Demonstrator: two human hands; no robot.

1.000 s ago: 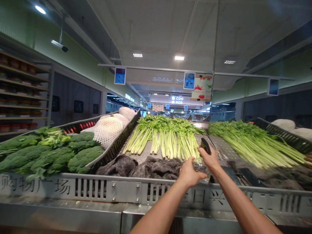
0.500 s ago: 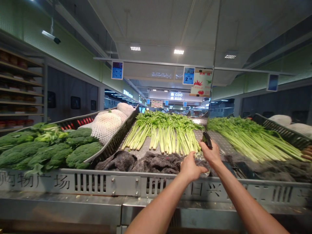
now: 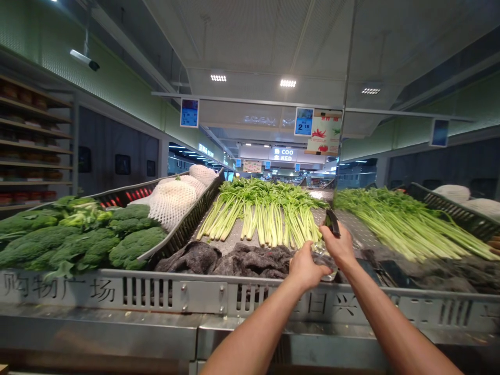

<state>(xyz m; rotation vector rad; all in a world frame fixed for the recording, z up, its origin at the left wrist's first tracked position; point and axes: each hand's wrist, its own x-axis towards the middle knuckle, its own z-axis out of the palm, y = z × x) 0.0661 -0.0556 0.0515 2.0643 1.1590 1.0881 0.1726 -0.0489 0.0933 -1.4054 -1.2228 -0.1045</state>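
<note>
My right hand is closed around a black handled tool whose dark head sticks up above the fist. My left hand is curled round something clear just below the right hand; I cannot make out what it is. Both hands hover over the front of the celery tray, beside the cut ends of the green celery stalks and above a dark grey cloth.
Broccoli heads fill the left bin, with net-wrapped white produce behind. More long green stalks lie at right. A slotted metal front rail runs across the display. Price signs hang overhead.
Both hands stay together at the front of the celery tray and have barely shifted. The view has tilted slightly.
</note>
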